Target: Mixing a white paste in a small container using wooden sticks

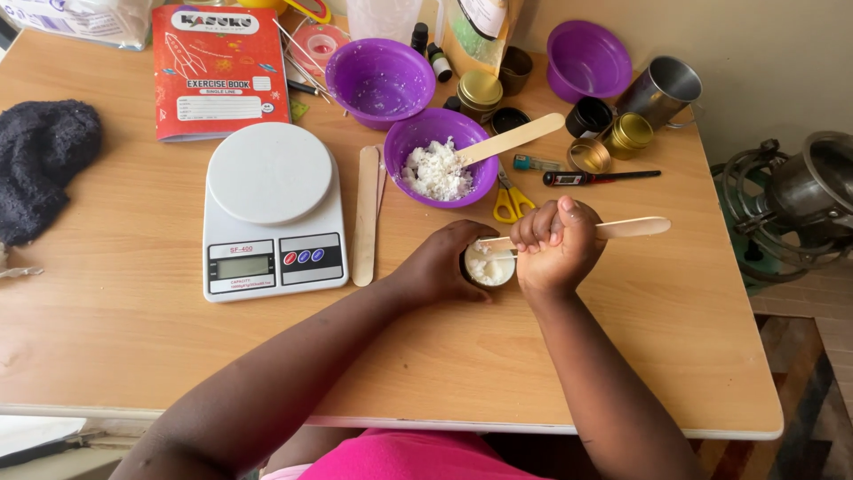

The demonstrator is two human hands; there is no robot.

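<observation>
My left hand (440,265) wraps around a small round tin (490,268) filled with white wax flakes, near the middle of the wooden table (115,311). My right hand (556,244) is closed in a fist on a flat wooden stick (633,228) that lies across the tin's top, its free end pointing right. Just behind them stands a purple bowl (426,133) holding more white flakes and another wooden stick (515,138).
A white digital scale (272,209) and a flat wooden stick (365,216) lie left of the tin. Yellow scissors (508,201), a thermometer pen (591,177), gold tins (629,132), two more purple bowls, a steel cup (662,89), a red exercise book (218,69) and a dark cloth (40,160) sit around.
</observation>
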